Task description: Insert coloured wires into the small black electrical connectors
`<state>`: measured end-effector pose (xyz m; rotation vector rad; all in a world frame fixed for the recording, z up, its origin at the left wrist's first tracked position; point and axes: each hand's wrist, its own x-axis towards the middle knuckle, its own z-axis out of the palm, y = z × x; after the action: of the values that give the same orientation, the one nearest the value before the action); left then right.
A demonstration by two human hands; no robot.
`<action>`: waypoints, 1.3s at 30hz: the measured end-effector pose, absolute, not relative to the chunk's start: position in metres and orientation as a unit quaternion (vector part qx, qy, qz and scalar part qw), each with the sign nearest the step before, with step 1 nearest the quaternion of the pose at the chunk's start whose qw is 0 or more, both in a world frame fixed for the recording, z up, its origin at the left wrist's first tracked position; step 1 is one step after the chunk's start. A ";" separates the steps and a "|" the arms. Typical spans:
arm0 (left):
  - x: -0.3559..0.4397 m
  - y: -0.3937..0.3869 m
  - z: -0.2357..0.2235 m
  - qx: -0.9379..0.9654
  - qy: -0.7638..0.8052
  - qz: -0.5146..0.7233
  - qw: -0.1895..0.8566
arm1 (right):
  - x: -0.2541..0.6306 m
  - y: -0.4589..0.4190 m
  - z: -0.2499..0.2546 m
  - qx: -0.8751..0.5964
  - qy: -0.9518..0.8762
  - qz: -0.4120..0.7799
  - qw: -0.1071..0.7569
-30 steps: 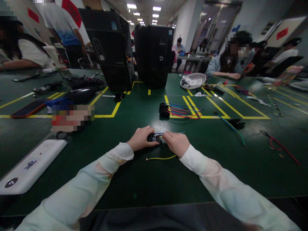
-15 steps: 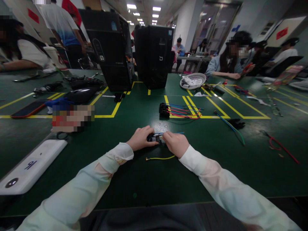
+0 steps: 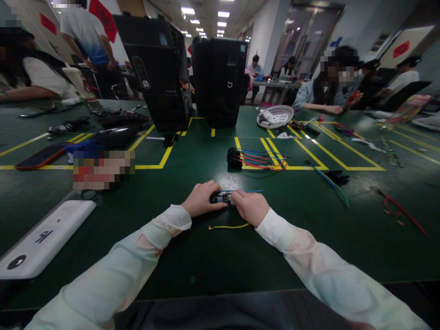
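My left hand [image 3: 202, 198] is closed round a small black plastic housing [image 3: 216, 199], thumb in front and fingers behind, low over the green table. My right hand [image 3: 251, 205] pinches a thin wire at the right side of this housing; the fingertips hide most of it. A blue wire [image 3: 254, 190] sticks out to the right behind my right fingers. Just below the hands lies a yellow wire [image 3: 228, 226] with a brass-coloured terminal at its left end; its right end runs out of sight under my right hand.
Beyond my hands lie black housings [image 3: 235, 158] with red and blue wires. To the right are blue-green wires [image 3: 330, 176] and a red wire [image 3: 407, 213]. A white case [image 3: 51, 233] lies left. Two black computer towers [image 3: 220, 82] and a white basket [image 3: 277, 117] stand behind. People sit around.
My right fingertips have shifted very slightly at the housing. My left hand keeps its hold in the same place. In the background, the standing person at the left has moved an arm.
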<state>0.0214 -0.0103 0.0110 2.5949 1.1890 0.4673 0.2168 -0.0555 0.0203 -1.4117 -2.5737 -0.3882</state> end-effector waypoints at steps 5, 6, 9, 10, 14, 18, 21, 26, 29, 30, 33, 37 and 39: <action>0.022 -0.011 0.011 0.888 0.411 0.159 0.129 | 0.217 -0.056 0.020 -0.472 -0.865 -0.137 0.101; 0.022 -0.011 0.011 0.888 0.413 0.156 0.129 | 0.217 -0.056 0.020 -0.471 -0.864 -0.143 0.104; 0.023 -0.011 0.012 0.886 0.416 0.154 0.132 | 0.217 -0.055 0.020 -0.469 -0.859 -0.168 0.119; 0.023 -0.011 0.012 0.886 0.416 0.154 0.134 | 0.217 -0.055 0.020 -0.467 -0.858 -0.175 0.122; 0.024 -0.011 0.014 0.885 0.417 0.154 0.139 | 0.216 -0.054 0.020 -0.463 -0.858 -0.188 0.117; 0.024 -0.011 0.014 0.884 0.416 0.158 0.143 | 0.218 -0.054 0.017 -0.451 -0.866 -0.188 0.105; 0.023 -0.011 0.013 0.884 0.416 0.159 0.140 | 0.220 -0.054 0.013 -0.436 -0.875 -0.186 0.100; 0.023 -0.011 0.011 0.885 0.416 0.158 0.135 | 0.222 -0.053 0.012 -0.426 -0.878 -0.194 0.103; 0.024 -0.011 0.012 0.885 0.417 0.155 0.137 | 0.222 -0.051 0.014 -0.430 -0.873 -0.206 0.104; 0.024 -0.011 0.012 0.885 0.416 0.154 0.137 | 0.222 -0.051 0.015 -0.431 -0.872 -0.209 0.103; 0.024 -0.011 0.012 0.886 0.417 0.154 0.134 | 0.222 -0.051 0.017 -0.431 -0.874 -0.204 0.100; 0.023 -0.011 0.012 0.885 0.421 0.147 0.134 | 0.223 -0.051 0.017 -0.416 -0.884 -0.188 0.100; 0.023 -0.011 0.012 0.884 0.424 0.145 0.135 | 0.223 -0.051 0.017 -0.416 -0.884 -0.187 0.102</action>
<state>0.0234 -0.0106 0.0124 2.5616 1.2273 0.4213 0.2227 -0.0509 0.0167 -1.2273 -2.6095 -0.5529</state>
